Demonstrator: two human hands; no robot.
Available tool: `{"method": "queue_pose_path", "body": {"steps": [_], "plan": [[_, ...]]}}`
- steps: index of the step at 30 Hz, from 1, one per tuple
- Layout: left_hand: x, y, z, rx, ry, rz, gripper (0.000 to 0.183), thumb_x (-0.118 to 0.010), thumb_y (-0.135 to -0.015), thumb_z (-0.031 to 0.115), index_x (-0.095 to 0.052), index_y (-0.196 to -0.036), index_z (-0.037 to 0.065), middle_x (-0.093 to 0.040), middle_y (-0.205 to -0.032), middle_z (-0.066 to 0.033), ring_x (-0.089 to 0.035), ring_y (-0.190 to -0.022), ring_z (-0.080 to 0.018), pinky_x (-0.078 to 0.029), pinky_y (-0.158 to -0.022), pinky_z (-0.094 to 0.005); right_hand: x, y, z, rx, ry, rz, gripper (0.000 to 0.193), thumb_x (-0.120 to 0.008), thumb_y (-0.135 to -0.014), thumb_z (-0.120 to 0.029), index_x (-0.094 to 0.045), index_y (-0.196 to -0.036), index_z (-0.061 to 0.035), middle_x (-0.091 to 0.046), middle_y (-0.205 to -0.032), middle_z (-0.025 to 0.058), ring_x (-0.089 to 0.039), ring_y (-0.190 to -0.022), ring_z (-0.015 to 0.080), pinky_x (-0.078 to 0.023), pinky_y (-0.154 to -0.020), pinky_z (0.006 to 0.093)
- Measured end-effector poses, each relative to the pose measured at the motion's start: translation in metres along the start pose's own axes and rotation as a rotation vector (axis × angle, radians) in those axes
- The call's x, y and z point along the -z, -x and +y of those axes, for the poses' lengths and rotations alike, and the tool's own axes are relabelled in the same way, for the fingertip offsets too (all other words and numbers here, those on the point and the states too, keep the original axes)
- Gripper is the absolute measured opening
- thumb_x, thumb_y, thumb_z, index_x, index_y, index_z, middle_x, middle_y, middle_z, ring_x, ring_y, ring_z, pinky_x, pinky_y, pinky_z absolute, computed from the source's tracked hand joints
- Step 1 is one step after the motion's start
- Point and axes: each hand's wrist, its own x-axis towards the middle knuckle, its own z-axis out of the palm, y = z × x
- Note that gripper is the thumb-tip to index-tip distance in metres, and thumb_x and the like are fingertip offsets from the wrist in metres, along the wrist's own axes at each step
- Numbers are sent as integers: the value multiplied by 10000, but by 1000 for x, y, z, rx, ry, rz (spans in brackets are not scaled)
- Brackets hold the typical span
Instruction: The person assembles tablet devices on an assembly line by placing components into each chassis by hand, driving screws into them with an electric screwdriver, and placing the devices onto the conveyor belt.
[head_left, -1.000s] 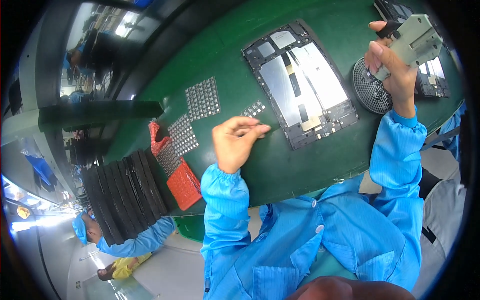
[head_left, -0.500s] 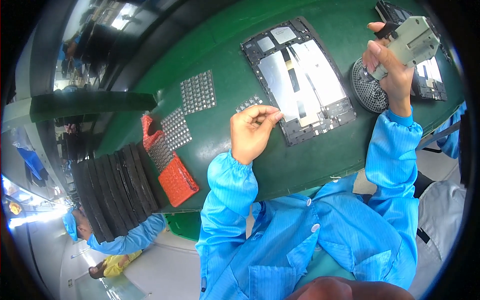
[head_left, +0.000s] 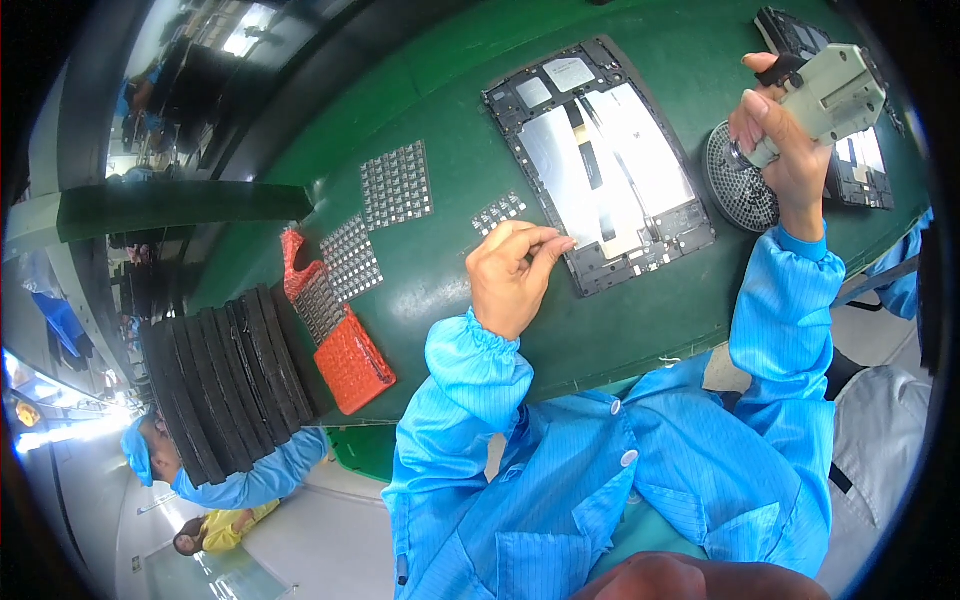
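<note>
An opened tablet-like device (head_left: pixel 655 140) lies on the green table, with a black frame, large silver panels and circuit parts along its near end. At its near left edge my left hand (head_left: pixel 508 275) is closed, thumb and forefinger pinched together over the frame. Whatever is between those fingertips is too small to make out. My right hand (head_left: pixel 795 165) is wrapped round a pale grey handheld tool (head_left: pixel 835 95) to the right of the device. Just below that tool is a round grey disc full of small holes (head_left: pixel 738 185); whether they are joined is unclear.
Left of my left hand lie a small sheet of parts (head_left: pixel 497 212), larger sheets of parts (head_left: pixel 395 185) and a red bubble-wrap pouch (head_left: pixel 355 365). Black foam slabs (head_left: pixel 225 385) stand at the table's left end. Another opened device (head_left: pixel 860 175) sits far right. People are beyond the left end.
My left hand has shifted slightly right and down along the device's edge, its fingers still pinched. The right hand and grey tool have moved very slightly right and down.
</note>
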Motion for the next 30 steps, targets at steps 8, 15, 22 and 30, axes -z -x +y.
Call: {"method": "queue_pose_path", "body": {"steps": [8, 15, 22, 30], "plan": [[-4, -3, 6, 129, 70, 54, 153, -749, -675, 55, -631, -744, -15, -591, -693, -61, -546, -548, -81, -402, -452, -201, -1, -1, 0, 2, -22, -16, 355, -556, -800, -48, -471, -1119, 81, -449, -599, 26, -444, -504, 114, -377, -494, 270], [-3, -3, 5, 27, 13, -9, 131, -737, -672, 27, -647, -760, -11, -581, -664, -43, -541, -558, -89, -405, -467, -212, -8, -1, -7, -1, 50, 7, 348, -551, -798, -43, -471, -1114, 80, -451, -599, 28, -436, -502, 113, -373, -496, 273], [-2, 5, 2, -299, -234, 41, 144, -713, -676, 31, -658, -802, -8, -583, -669, -98, -552, -565, -226, -450, -504, -310, -12, -3, -8, 25, -61, 22, 332, -625, -757, -57, -530, -1044, 83, -513, -582, 42, -480, -465, 121, -387, -455, 246], [5, 13, 19, -316, -452, -118, 463, -752, -635, 275, -628, -955, -36, -489, -611, -59, -490, -537, -208, -415, -448, -337, -59, 10, -25, 1, -195, -83, 325, -617, -776, -71, -516, -1055, 62, -526, -562, 37, -499, -465, 106, -409, -463, 238]]}}
